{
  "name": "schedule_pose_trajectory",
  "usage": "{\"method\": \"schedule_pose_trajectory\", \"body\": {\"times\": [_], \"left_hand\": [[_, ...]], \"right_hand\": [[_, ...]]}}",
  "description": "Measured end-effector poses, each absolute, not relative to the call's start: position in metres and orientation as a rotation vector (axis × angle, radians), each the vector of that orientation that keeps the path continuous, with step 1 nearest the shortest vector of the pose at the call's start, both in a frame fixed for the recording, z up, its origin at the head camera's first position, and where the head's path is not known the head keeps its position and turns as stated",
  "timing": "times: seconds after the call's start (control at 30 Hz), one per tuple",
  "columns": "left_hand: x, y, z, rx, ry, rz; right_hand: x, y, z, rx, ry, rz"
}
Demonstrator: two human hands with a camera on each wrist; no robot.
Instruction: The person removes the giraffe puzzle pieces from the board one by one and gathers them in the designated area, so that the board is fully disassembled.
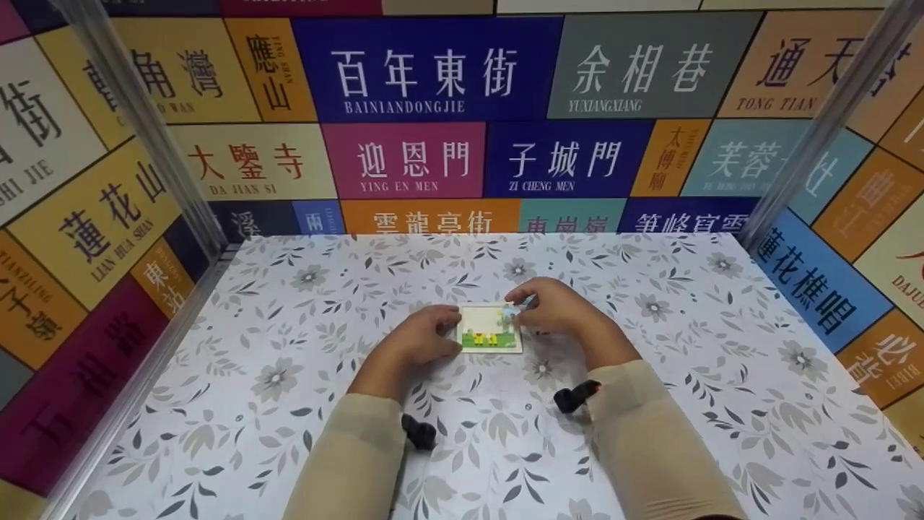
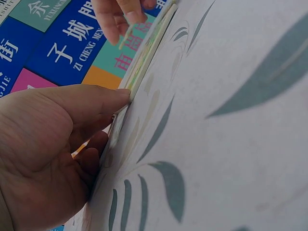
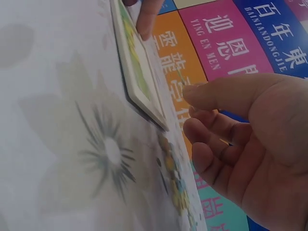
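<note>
Steadying the picture-puzzle tray (image 1: 478,319) on the floral tabletop (image 1: 476,462), the left hand (image 1: 424,335) grips its left edge while the right hand (image 1: 554,309) pinches a thin piece (image 2: 125,38) near its right side (a tilted release, I judge, could leave it wedged askew).

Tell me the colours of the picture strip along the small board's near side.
Mostly green and yellow; the picture strip shows best in the head view.

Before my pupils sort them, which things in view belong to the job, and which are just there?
Job:
picture tray
thin piece
right hand, pinching the piece
left hand, holding the tray's edge

Just there:
floral tabletop
lettered walls
wrist cameras
</note>
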State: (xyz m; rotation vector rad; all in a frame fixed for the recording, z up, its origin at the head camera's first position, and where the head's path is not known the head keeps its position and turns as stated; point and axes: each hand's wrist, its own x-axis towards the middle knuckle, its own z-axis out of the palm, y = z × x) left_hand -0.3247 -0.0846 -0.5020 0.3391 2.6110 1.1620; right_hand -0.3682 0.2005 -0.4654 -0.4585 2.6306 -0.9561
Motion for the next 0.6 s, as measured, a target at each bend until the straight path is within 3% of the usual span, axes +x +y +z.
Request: {"method": "schedule_pose_trajectory", "body": {"times": [0.6], "left_hand": [[-0.327,-0.086,-0.503,0.342,2.611,1.129]], "right_hand": [[-0.369,0.287,-0.464,-0.274,2.685,-0.997]]}}
